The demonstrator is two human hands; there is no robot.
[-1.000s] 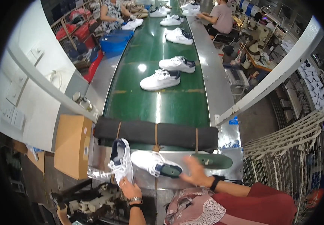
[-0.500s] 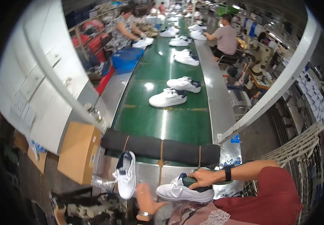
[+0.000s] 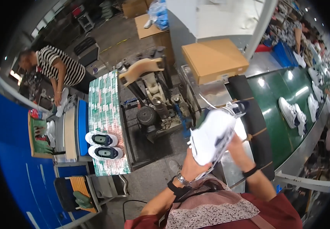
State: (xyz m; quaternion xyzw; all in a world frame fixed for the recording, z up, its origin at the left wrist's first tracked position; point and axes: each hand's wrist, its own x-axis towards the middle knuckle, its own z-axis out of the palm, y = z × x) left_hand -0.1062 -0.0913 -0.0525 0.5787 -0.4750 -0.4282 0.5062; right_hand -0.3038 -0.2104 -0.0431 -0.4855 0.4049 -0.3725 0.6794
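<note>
In front of me, my left hand [image 3: 191, 166] and my right hand [image 3: 239, 150] hold white sneakers [image 3: 214, 131] lifted off the surface. The left hand wraps around the lower end, near the white laces. My right hand grips the side with the navy patch. A navy collar [image 3: 241, 108] and more laces show at the upper end, so two sneakers appear to overlap there. Motion blur and the overlap hide where one ends and the other begins. Some of my right fingers are hidden behind them.
Two white sneakers [image 3: 104, 146] sit on a plastic-wrapped green-and-white table [image 3: 104, 99] to the left. A machine with a motor [image 3: 148, 115] stands ahead. A cardboard box [image 3: 214, 59] and green conveyor belt [image 3: 272, 103] are rightward. Far left, a person in stripes [image 3: 64, 66] handles a shoe.
My view has swung left from the conveyor. The left hand, empty before, now grips a sneaker. My right hand has left the metal ledge, where it was on a sneaker with a dark green piece.
</note>
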